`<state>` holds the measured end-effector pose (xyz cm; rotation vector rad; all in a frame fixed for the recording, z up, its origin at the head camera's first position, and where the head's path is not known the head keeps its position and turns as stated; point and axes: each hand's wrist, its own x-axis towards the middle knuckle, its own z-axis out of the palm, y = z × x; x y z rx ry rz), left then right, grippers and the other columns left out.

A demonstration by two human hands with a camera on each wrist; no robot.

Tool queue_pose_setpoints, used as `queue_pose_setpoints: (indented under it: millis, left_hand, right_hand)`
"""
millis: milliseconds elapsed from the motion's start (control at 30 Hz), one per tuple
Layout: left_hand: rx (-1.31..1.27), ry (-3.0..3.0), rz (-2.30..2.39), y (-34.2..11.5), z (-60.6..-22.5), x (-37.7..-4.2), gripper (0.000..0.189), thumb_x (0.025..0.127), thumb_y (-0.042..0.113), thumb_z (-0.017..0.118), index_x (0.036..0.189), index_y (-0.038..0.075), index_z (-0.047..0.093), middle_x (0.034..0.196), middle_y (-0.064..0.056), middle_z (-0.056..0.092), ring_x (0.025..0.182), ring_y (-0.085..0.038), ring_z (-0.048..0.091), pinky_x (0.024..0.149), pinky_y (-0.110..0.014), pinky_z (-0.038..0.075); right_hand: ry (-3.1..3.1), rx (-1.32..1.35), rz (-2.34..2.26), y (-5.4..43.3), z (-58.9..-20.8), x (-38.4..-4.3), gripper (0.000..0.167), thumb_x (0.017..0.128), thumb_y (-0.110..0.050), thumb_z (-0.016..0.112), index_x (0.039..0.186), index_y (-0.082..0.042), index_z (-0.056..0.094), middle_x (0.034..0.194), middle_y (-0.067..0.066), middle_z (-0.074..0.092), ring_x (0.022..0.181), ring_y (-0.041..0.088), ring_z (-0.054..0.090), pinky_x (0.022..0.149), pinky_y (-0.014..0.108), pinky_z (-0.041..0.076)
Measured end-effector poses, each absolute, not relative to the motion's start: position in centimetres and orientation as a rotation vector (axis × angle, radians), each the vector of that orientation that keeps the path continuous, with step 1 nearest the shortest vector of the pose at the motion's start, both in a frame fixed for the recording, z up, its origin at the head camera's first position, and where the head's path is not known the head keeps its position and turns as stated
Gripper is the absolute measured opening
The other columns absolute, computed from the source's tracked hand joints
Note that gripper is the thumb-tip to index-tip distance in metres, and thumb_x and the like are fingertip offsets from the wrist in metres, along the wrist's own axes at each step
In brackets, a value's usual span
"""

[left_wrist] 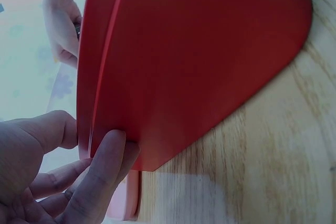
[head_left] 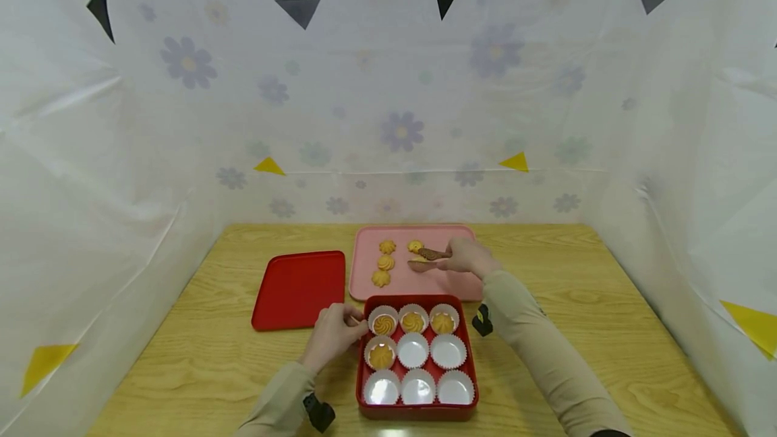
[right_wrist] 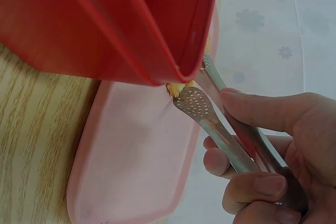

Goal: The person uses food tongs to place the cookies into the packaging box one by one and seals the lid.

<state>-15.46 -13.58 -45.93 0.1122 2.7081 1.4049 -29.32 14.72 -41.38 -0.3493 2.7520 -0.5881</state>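
My right hand (head_left: 469, 257) grips metal tongs (head_left: 432, 254) over the pink tray (head_left: 446, 233). Their perforated tips are parted around a cookie (right_wrist: 177, 88); whether they press on it I cannot tell, as the box partly hides it in the right wrist view. Another cookie (head_left: 415, 246) lies just behind the tips. With thumb and fingers, my left hand (head_left: 332, 334) pinches the left wall of a red box (head_left: 419, 413) near its far corner. White paper cups (head_left: 448, 352) stand in rows inside. The far row and the middle row's left cup hold cookies (head_left: 381, 356).
Three cookies (head_left: 385, 262) form a column on the pink tray's left side. A flat red tray (head_left: 300, 288) lies left of the box on the wooden table (head_left: 577, 309). White flowered sheeting (head_left: 340, 133) encloses the back and sides.
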Motion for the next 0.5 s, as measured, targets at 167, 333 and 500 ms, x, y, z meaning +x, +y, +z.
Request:
queue_pose_setpoints:
  millis: [167, 333, 500]
  left_hand:
    - [0.121, 2.710, 1.416, -13.58, -45.91, -15.39, 0.014, 0.087, 0.010, 0.075, 0.095, -0.002, 0.073, 0.078, -0.010, 0.073, 0.063, -0.019, 0.069, 0.056, -0.026, 0.056]
    - [0.137, 2.716, 1.423, -13.63, -45.82, -15.31, 0.014, 0.086, 0.010, 0.075, 0.095, -0.002, 0.073, 0.077, -0.010, 0.073, 0.063, -0.018, 0.068, 0.055, -0.026, 0.055]
    - [0.142, 2.718, 1.424, -13.66, -45.96, -15.45, 0.013, 0.087, 0.009, 0.075, 0.094, -0.002, 0.073, 0.078, -0.011, 0.074, 0.062, -0.016, 0.068, 0.055, -0.025, 0.055]
  right_hand:
    - [2.759, -0.330, -0.569, 14.62, -41.40, -29.41, 0.027, 0.093, -0.032, 0.071, 0.088, -0.006, 0.068, 0.072, 0.001, 0.056, 0.063, 0.015, 0.044, 0.058, 0.029, 0.037]
    - [2.776, -0.331, -0.534, 14.59, -41.41, -29.48, 0.026, 0.093, -0.031, 0.071, 0.089, -0.005, 0.070, 0.074, 0.002, 0.060, 0.064, 0.015, 0.046, 0.058, 0.029, 0.038]
    - [2.767, -0.335, -0.542, 14.59, -41.42, -29.43, 0.030, 0.094, -0.033, 0.070, 0.092, -0.004, 0.071, 0.071, 0.001, 0.058, 0.062, 0.014, 0.044, 0.057, 0.028, 0.037]
